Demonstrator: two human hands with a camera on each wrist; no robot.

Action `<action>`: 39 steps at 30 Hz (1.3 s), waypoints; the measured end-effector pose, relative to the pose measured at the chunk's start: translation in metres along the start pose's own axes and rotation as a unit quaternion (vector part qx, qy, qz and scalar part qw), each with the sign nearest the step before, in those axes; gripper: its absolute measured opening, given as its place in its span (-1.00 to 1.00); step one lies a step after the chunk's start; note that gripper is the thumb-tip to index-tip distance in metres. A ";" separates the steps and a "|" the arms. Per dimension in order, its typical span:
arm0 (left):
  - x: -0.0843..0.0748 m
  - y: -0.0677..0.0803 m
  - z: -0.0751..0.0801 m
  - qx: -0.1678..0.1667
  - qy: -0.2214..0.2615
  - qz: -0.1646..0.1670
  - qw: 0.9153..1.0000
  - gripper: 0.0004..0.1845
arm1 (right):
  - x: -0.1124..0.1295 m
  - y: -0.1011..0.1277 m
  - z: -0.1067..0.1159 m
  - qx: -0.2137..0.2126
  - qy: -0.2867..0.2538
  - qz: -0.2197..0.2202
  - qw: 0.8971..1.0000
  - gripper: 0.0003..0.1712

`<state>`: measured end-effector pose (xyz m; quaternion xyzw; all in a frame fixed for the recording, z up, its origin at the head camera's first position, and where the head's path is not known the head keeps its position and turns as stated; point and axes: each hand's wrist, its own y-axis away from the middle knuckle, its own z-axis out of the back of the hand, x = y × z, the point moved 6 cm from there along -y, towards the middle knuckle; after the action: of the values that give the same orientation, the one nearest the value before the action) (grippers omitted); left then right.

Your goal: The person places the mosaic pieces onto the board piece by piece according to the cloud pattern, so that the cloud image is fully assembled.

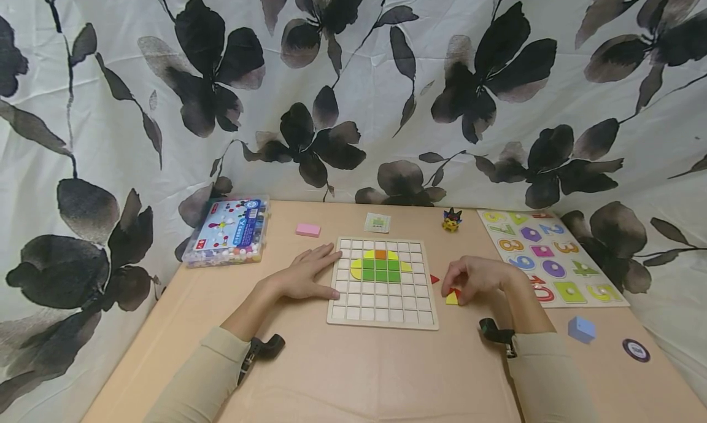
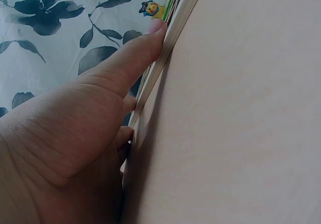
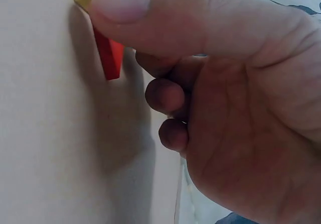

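Observation:
My left hand (image 1: 305,273) rests along the left edge of a white gridded puzzle board (image 1: 359,315), fingers spread; its thumb (image 2: 135,53) lies against the board's rim. Green tiles (image 1: 381,271) with yellow and orange ones form a shape in the board's upper middle. Right of the board, my right hand (image 1: 483,279) pinches small yellow (image 1: 452,299) and red (image 3: 108,58) tiles just at the tabletop. Its thumb tip covers where the two colours meet, so their full outline is hidden. Another red tile (image 1: 434,279) lies by the board's right edge.
A clear plastic case (image 1: 226,232) of colourful parts stands back left, near a pink block (image 1: 308,229). A pattern card (image 1: 377,223) and a small figurine (image 1: 452,219) sit behind the board. To the right are a number board (image 1: 552,257), a blue block (image 1: 582,329) and a round disc (image 1: 636,350).

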<state>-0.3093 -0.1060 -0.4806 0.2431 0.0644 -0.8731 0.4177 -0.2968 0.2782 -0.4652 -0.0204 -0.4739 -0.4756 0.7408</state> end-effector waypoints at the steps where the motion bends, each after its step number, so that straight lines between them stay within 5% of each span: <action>1: 0.000 0.000 0.000 0.000 0.000 0.000 1.000 0.12 | 0.000 -0.001 -0.001 0.003 0.000 0.001 1.000 -0.72; 39: 0.000 -0.001 0.000 -0.001 0.003 0.001 1.000 0.11 | 0.013 -0.009 -0.006 -0.005 -0.002 0.028 1.000 -0.83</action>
<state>-0.3100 -0.1059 -0.4803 0.2454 0.0658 -0.8719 0.4186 -0.2977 0.2621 -0.4631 -0.0382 -0.4720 -0.4574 0.7527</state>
